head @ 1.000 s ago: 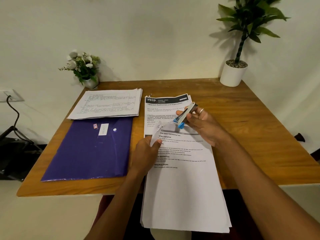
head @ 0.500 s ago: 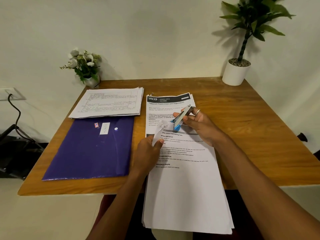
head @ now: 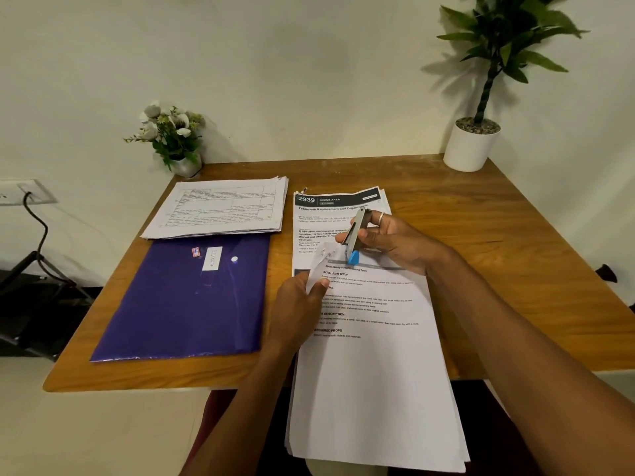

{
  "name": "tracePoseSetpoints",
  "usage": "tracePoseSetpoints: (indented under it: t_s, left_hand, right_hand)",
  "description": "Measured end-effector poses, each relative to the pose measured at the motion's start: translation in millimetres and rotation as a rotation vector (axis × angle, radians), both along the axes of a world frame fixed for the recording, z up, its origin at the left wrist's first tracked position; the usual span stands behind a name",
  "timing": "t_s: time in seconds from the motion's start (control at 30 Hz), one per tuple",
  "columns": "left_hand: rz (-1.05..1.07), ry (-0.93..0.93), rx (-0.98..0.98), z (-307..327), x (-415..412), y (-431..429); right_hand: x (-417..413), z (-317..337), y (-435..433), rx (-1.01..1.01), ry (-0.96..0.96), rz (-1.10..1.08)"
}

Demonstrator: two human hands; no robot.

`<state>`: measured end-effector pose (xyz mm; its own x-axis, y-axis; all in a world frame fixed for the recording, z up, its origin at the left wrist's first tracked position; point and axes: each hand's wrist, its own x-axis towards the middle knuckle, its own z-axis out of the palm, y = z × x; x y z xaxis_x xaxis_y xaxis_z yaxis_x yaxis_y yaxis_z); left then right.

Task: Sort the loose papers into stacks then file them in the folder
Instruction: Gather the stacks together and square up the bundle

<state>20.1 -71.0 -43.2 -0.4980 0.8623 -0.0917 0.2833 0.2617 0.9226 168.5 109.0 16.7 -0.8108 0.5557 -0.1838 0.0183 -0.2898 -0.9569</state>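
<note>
A thick stack of printed white papers [head: 374, 389] lies in front of me and hangs over the table's near edge. My left hand [head: 299, 310] pinches its folded-up top left corner. My right hand [head: 395, 243] grips a grey stapler with a blue tip [head: 355, 238], held slanted with the tip right at that lifted corner. Under the stack, farther back, lies a sheet headed "2939 Dining Area" [head: 330, 204]. A second paper stack [head: 220, 209] lies at the back left, and a purple folder [head: 185, 297] lies shut in front of it.
The wooden table [head: 498, 269] has a small vase of white flowers [head: 175, 139] at its back left corner and a potted green plant [head: 476, 139] at the back right. A wall socket with a black cable [head: 31, 201] is left of the table.
My right hand has brought the stapler down and to the left, tip now at the lifted paper corner. My left hand still pinches that corner.
</note>
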Motion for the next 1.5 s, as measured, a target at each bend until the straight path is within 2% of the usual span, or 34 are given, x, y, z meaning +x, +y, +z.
tracePoseSetpoints:
  t_s: [0.37, 0.53, 0.7, 0.9, 1.07, 1.2, 1.27, 1.37, 1.43, 1.5]
  left_hand:
    - [-0.015, 0.035, 0.029, 0, -1, 1]
    - [-0.003, 0.046, 0.021, -1, 0, 2]
    - [0.001, 0.055, 0.018, -1, -1, 4]
    - [-0.012, 0.069, 0.013, 0, -1, 1]
    - [0.005, 0.064, 0.011, 0, -1, 1]
    - [0.025, 0.053, 0.021, -1, -2, 2]
    - [0.044, 0.045, 0.034, -2, -2, 1]
    - [0.055, 0.002, 0.030, -2, -5, 2]
    - [0.041, -0.114, 0.032, -1, -6, 4]
    - [0.048, -0.269, 0.051, 5, -7, 5]
  right_hand:
    - [-7, -1, 4, -0.046, -0.064, 0.026]
    - [-13, -4, 1, 0.008, -0.066, 0.016]
    - [-13, -13, -8, 0.165, -0.073, -0.014]
    - [-20, -28, -21, 0.319, -0.128, -0.156]
    - [-19, -28, -21, 0.245, -0.029, -0.211]
    - [-1, -21, -5, 0.131, 0.074, -0.521]
    - [20, -15, 4, 0.177, -0.033, -0.715]
    - [60, -20, 6, 0.540, -0.423, -0.877]
    - [83, -31, 4, 0.702, -0.653, -0.838]
    - [98, -40, -1, 0.802, -0.890, -0.693]
